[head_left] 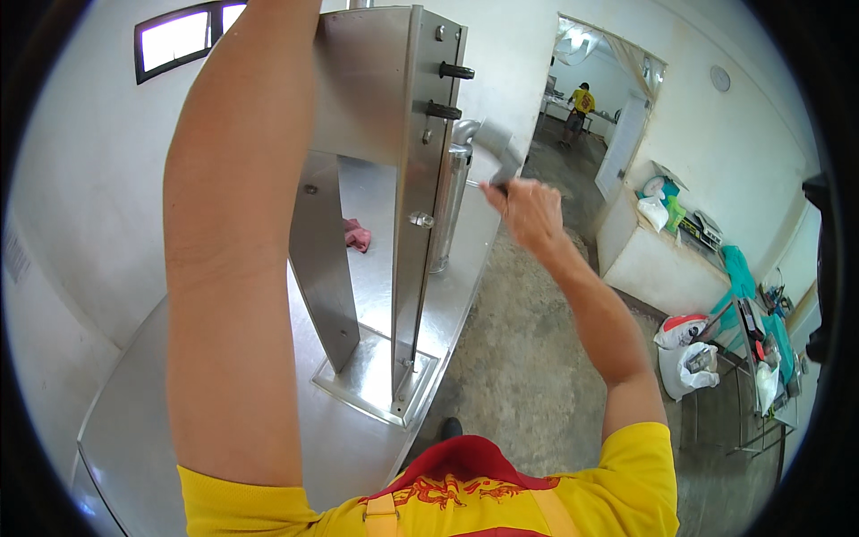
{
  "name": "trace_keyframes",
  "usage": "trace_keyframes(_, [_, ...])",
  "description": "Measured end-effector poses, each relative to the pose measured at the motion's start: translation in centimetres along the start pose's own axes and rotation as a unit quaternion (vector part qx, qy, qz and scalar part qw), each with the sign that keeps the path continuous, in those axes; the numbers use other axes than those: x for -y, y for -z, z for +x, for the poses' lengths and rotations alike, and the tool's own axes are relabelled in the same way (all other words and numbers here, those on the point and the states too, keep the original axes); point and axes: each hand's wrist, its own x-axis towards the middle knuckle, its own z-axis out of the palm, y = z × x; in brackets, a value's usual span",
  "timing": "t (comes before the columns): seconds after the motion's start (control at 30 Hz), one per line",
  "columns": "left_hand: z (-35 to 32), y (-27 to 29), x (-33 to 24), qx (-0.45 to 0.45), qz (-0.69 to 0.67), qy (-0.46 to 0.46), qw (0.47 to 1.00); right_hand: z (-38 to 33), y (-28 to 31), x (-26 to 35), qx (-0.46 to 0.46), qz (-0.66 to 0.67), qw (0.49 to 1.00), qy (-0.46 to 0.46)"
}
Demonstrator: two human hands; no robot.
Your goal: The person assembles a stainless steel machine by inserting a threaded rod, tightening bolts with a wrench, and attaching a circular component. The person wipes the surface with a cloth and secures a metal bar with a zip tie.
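Observation:
A tall stainless steel machine frame stands upright on a metal table, with two dark knobs, bolts and a square base plate. My left arm reaches up past its left side; the hand is beyond the upper edge. To the right of the frame, my right hand is closed round a dark handle. A grey metal part, smeared by motion, extends above this hand; its kind cannot be made out. Close by stands a shiny upright metal cylinder with a bent pipe at its top.
A pink cloth-like thing lies on the metal table behind the frame. On the right are a white counter with bags and a scale, a white bucket and a metal rack. Beyond a doorway, another person stands.

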Motion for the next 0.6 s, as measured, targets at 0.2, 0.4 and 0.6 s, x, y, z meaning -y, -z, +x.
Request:
trace_keyframes(0.2, [0.5, 0.1, 0.0, 0.009, 0.001, -0.006, 1.000, 4.4, 4.1, -1.6, -0.050, -0.059, 0.997, 0.025])
trace_keyframes(0.4, [0.7, 0.3, 0.2, 0.023, -0.011, -0.021, 0.999, 6.4, 5.6, -2.5, -0.047, -0.100, 0.993, 0.047])
trace_keyframes(0.6, [0.6, 0.0, 0.1, 0.012, -0.019, -0.015, 1.000, 5.5, 5.1, -3.8, -0.027, -0.137, 0.989, 0.059])
